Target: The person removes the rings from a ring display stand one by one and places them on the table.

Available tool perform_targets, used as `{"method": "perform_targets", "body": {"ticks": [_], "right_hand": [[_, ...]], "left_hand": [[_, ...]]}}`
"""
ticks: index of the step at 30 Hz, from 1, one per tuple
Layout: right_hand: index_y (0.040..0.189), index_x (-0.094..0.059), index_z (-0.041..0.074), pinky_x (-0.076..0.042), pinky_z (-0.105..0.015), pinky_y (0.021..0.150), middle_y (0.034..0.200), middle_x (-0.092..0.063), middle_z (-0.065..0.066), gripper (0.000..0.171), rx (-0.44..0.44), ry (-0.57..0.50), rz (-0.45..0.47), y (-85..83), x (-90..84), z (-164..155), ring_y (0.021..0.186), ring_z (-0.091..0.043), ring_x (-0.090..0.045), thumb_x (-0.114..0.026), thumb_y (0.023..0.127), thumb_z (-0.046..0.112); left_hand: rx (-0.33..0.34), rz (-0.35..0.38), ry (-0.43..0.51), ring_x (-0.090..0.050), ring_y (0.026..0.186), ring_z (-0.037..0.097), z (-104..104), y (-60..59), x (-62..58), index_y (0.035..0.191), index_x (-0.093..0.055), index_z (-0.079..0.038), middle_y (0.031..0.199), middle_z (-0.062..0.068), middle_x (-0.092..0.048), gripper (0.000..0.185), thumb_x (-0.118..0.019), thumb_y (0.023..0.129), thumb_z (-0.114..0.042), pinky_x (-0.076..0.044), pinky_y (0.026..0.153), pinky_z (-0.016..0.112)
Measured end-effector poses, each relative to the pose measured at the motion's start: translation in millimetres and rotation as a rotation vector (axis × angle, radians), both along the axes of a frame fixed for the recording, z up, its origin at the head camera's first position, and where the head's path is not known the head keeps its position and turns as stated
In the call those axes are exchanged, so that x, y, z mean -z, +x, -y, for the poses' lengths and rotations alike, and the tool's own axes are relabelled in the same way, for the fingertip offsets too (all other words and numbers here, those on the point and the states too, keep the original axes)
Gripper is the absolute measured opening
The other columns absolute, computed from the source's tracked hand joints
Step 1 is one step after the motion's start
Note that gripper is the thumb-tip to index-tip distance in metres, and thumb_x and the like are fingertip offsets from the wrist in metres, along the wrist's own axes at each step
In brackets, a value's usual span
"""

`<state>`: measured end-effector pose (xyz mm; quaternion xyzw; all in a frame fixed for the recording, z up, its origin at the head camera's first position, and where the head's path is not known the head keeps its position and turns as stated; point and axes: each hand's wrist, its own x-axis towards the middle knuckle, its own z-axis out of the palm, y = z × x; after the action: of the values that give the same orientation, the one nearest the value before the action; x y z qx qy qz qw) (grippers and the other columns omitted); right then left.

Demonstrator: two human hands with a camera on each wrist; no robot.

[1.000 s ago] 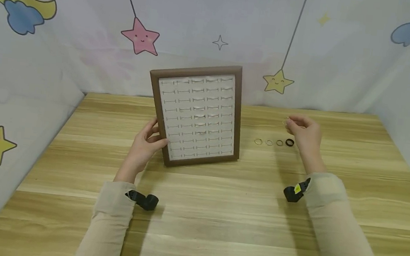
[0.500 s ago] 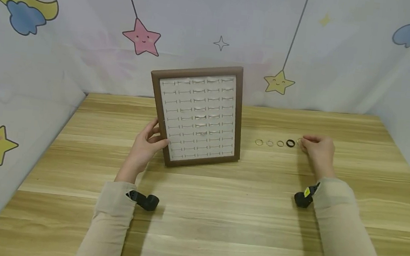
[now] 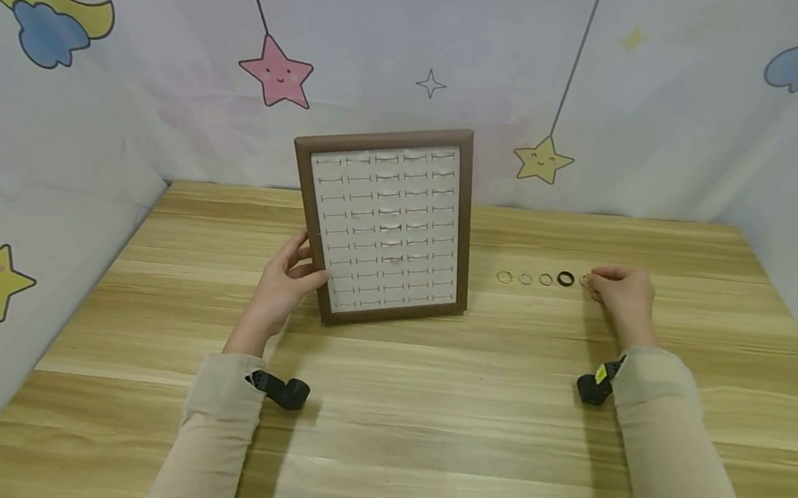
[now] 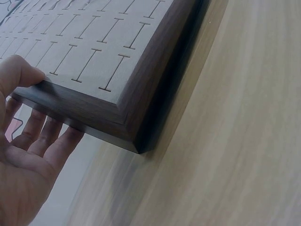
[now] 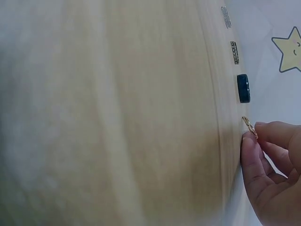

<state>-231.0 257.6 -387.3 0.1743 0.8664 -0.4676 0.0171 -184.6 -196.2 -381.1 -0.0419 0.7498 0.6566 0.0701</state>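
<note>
Right hand pinches gold ring at the counter, right end of the ring row beside black ring; best set flat, clear of it. Left hand fingers clamp tray edge, steadying it

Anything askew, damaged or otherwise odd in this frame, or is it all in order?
Nothing stands out. The left hand grips the edge of the ring display board, which stands tilted back. The right hand pinches a thin gold ring at the table, at the end of a tidy row beside the black ring.
</note>
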Motion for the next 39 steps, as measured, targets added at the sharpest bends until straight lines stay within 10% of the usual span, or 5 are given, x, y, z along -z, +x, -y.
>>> {"method": "perform_targets", "body": {"ticks": [17,25,39], "right_hand": [[0.128,-0.059,0.001,-0.044,-0.010,0.060,0.122,-0.058,-0.015,0.039,0.016,0.078,-0.062,-1.0,-18.3,25.7,0.072,0.003,-0.050,-0.052,0.096,0.023],[0.120,-0.063,0.000,-0.042,-0.007,0.067,0.121,-0.062,-0.018,0.033,-0.096,0.071,-0.220,-1.7,-46.0,71.7,0.084,-0.002,-0.054,-0.056,0.095,0.020],[0.103,-0.068,-0.001,-0.054,-0.038,0.083,0.103,-0.069,-0.017,0.016,-0.445,0.078,-0.469,20.0,-69.8,166.7,0.092,-0.027,-0.065,-0.063,0.090,0.007]], "left_hand": [[0.005,-0.007,-0.005,-0.045,0.129,0.031,-0.4,0.0,0.0,0.155,-0.013,-0.021,0.144,0.016,-0.036,0.080,-0.055,0.091,0.002,-0.039,0.105,0.042],[-0.001,-0.005,-0.001,-0.045,0.130,0.031,0.3,-0.4,0.8,0.155,-0.013,-0.021,0.145,0.016,-0.036,0.081,-0.056,0.090,0.002,-0.039,0.106,0.043],[0.002,-0.003,0.003,-0.046,0.128,0.029,-0.3,0.1,-0.3,0.155,-0.013,-0.022,0.145,0.015,-0.036,0.080,-0.056,0.091,0.002,-0.040,0.104,0.039]]}}
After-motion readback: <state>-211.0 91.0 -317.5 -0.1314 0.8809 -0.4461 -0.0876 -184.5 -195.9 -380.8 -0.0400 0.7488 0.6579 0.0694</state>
